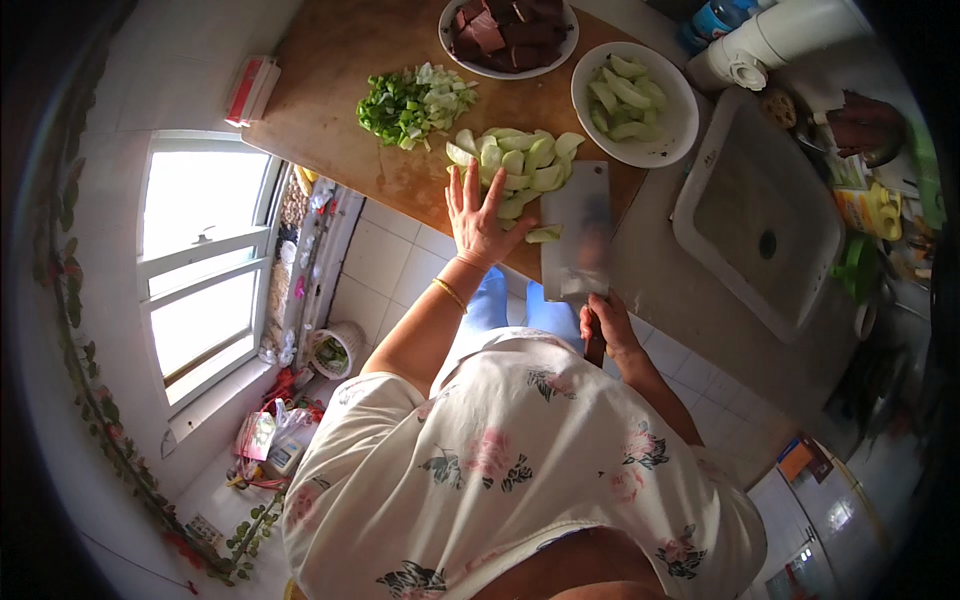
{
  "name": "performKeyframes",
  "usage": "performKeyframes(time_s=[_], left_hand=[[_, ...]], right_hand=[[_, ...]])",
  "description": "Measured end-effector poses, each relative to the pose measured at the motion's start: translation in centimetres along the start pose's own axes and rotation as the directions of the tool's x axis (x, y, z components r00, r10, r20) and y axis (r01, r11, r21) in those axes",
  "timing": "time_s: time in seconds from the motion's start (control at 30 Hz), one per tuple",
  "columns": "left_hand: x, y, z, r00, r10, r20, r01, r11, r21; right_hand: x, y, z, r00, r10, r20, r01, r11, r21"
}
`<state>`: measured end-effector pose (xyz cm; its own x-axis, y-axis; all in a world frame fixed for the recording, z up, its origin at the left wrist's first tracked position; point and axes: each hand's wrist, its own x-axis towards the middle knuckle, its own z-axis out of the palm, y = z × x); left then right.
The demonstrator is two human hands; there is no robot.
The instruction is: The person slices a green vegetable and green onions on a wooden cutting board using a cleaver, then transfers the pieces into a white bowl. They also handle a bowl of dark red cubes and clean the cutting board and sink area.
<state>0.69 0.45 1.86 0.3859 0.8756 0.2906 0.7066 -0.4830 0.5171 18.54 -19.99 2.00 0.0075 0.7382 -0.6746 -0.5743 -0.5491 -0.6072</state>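
My right hand [616, 328] grips the dark handle of a wide cleaver [574, 217]. Its blade lies nearly flat over the right part of the wooden cutting board [322, 112], against a heap of pale green vegetable slices [536, 154]. With fingers spread, my left hand [480, 217] rests at the near left side of that heap and holds nothing. One slice [544, 234] sits apart between my left thumb and the blade. Behind the heap is a pile of chopped green onion [412, 105]. More pale green pieces [626, 97] are in a white bowl [679, 135].
A bowl of dark reddish-brown blocks [502, 34] stands at the board's far edge. To the right, a pale plastic basin [750, 217] sits on the counter [675, 277], with white pipe [780, 37] behind it. A red and white box [253, 90] is at the board's left corner.
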Motion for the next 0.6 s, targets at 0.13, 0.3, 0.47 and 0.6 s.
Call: performKeyframes(time_s=[0.13,0.3,0.47,0.6], left_hand=[[0.0,1.5,0.3,0.998,-0.054,-0.03,0.055,0.998,0.044],[0.4,2.4,0.2,0.997,-0.078,0.003,0.078,0.996,0.052],[0.7,2.8,0.7,0.993,-0.113,-0.04,0.112,0.993,-0.03],[0.5,3.1,0.9,0.985,-0.153,-0.076,0.146,0.985,-0.098]], right_hand=[[1.3,-0.1,1.2,0.997,0.076,0.029,-0.074,0.996,-0.056],[1.5,-1.1,2.3,0.99,0.116,0.085,-0.107,0.989,-0.1],[2.5,-0.7,2.3,0.969,0.141,0.2,-0.099,0.974,-0.206],[1.2,-2.5,3.4,0.971,0.115,0.21,-0.068,0.974,-0.218]])
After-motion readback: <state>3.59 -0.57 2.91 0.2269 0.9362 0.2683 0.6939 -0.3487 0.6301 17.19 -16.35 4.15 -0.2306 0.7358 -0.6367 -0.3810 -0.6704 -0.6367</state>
